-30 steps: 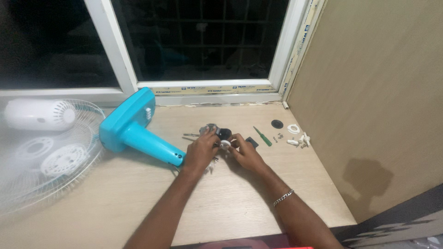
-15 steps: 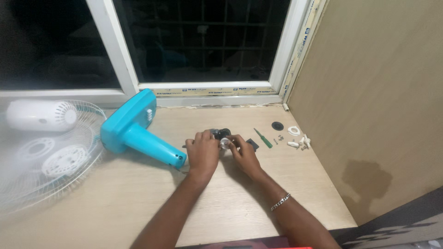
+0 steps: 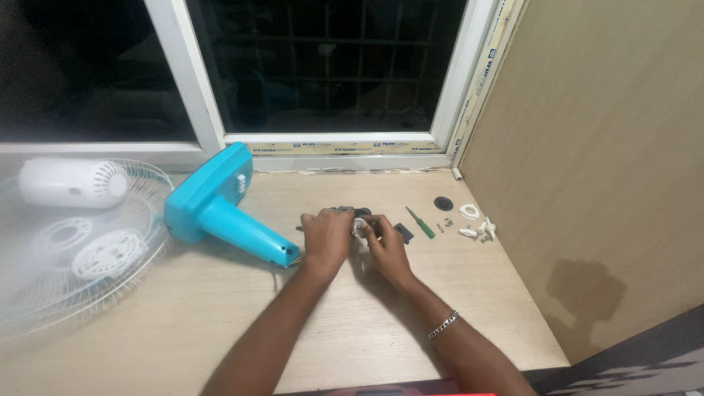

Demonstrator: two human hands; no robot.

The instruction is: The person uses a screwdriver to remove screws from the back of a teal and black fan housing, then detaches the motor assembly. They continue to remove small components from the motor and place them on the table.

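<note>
Pale wood counter (image 3: 220, 323) runs beneath a dark window with a white frame (image 3: 330, 139), and a tan panel wall (image 3: 609, 147) closes off the right side. At the middle of the counter, both hands meet over a small dark fan part with a white round piece (image 3: 358, 222). Left hand (image 3: 327, 238) has its grip closed around the left side of this part, fingers curled over it. Right hand (image 3: 386, 246) pinches the white round piece from the right, grip closed on it; a silver bracelet (image 3: 444, 324) sits on that wrist. Just left of the hands lies a turquoise fan stand (image 3: 216, 205), its neck pointing toward them. Farther left rest a white wire fan guard (image 3: 66, 249) and a white motor housing (image 3: 73, 182). Right of the hands lie a small black piece (image 3: 402, 232), a green screwdriver (image 3: 420, 221), a black disc (image 3: 443, 203), a white ring (image 3: 469, 212) and small white parts (image 3: 478, 231).
</note>
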